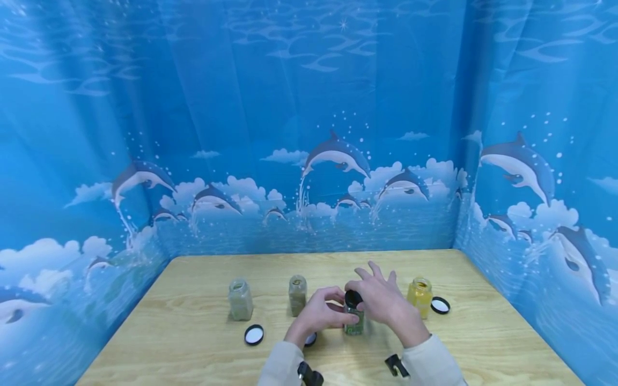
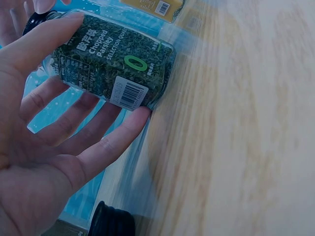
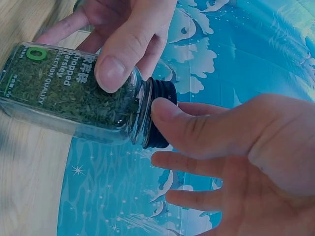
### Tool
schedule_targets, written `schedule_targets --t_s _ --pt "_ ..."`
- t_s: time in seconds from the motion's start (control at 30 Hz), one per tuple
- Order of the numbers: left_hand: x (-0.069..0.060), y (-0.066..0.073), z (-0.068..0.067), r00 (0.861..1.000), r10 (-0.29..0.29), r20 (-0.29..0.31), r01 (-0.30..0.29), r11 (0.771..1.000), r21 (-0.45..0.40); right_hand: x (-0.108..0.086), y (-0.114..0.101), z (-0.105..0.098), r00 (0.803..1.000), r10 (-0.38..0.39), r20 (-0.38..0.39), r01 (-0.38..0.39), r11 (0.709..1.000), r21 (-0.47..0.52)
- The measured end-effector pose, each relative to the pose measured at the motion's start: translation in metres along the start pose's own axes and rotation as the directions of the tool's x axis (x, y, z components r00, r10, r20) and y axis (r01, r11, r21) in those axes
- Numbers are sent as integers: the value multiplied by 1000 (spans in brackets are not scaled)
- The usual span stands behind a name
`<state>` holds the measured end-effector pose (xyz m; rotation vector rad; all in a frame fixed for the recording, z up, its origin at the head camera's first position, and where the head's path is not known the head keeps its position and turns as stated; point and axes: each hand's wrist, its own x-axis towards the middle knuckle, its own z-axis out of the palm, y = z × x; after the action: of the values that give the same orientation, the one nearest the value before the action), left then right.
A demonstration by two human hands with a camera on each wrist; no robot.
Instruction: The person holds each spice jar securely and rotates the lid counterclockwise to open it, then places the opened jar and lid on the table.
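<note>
A glass jar of chopped parsley [image 1: 354, 326] stands on the wooden table in front of me. My left hand [image 1: 322, 312] grips its side, thumb across the label and fingers behind, as the left wrist view shows. At the jar's mouth sits a black screw lid [image 3: 161, 113]. My right hand [image 1: 383, 300] pinches that lid between thumb and index finger, the other fingers spread away from it. Whether the lid is tight on the thread I cannot tell.
Left of my hands stand two lidless jars, a pale one [image 1: 240, 301] and a brownish one [image 1: 297, 296]. A yellow jar [image 1: 420, 296] is at the right. Loose lids lie by them: one at left [image 1: 254, 335], one at right [image 1: 440, 305], another lid [image 1: 311, 340] partly under my left wrist.
</note>
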<state>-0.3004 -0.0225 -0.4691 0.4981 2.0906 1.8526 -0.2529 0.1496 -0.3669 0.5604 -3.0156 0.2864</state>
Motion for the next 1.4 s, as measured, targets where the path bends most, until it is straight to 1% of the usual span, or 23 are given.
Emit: schedule_targets --t_s 0.27,0.5,0.7,0.8,0.93,1.13,1.4 --pt "0 0 0 1000 -4 5 4 1000 1 0 1 0 1000 -3 6 3 1000 17" --pt "0 0 -1 1000 -8 12 8 1000 -4 0 2 -3 1000 -24 18 23 999 29" --pt "-2 1 -2 1000 2 29 -1 1000 -12 1 3 1 1000 -23 -19 24 999 34" --pt "-3 2 -1 999 2 32 -2 1000 -18 3 3 2 999 -11 -44 12 1000 18" --pt "-2 2 -1 1000 -1 30 2 1000 -20 4 3 4 998 -1 -57 1 1000 -6" --pt "-1 1 -2 1000 -8 30 8 1000 -20 4 4 5 999 -5 -45 5 1000 -7" --pt "-1 1 -1 1000 -7 25 8 1000 -13 2 2 4 999 -8 37 6 999 45"
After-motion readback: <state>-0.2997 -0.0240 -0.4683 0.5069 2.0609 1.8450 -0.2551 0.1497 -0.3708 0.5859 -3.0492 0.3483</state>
